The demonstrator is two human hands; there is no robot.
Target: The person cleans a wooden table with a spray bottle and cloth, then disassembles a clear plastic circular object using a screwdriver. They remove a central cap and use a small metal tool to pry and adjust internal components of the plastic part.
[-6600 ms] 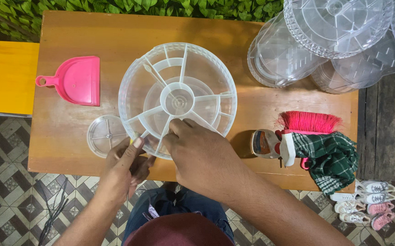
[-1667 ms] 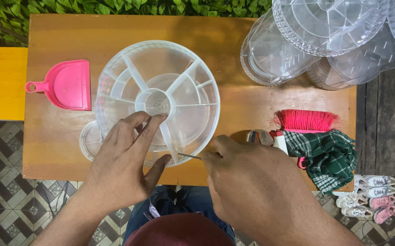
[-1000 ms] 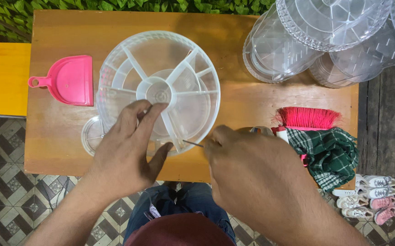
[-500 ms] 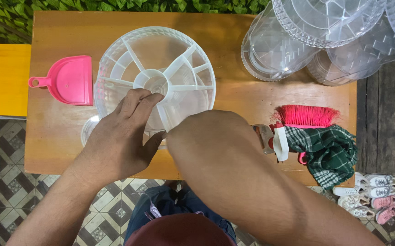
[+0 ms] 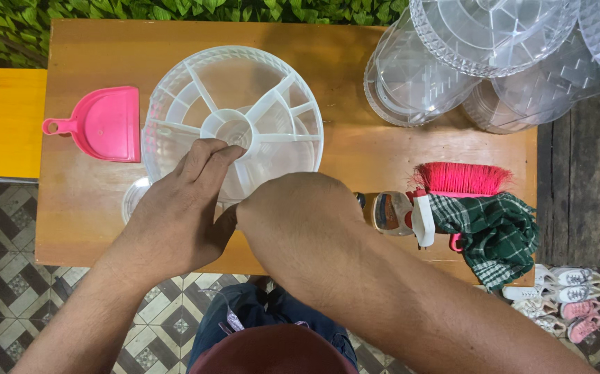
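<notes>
Wooden worktop (image 5: 383, 159) carries a round clear plastic divided tray (image 5: 234, 118), tipped up at its near edge, just ahead of both hands. Left hand (image 5: 175, 215) lies on that near edge, fingers laid over the ribs toward the central hub. Right hand (image 5: 300, 221) is curled beside it, touching; what it pinches is hidden. A pink plastic dustpan (image 5: 103, 125) lies left.

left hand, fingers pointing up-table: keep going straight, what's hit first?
The left hand already rests on the clear divided tray; its fingers point at the round centre hub, which they would likely meet first. Depth is unclear from above.
</notes>
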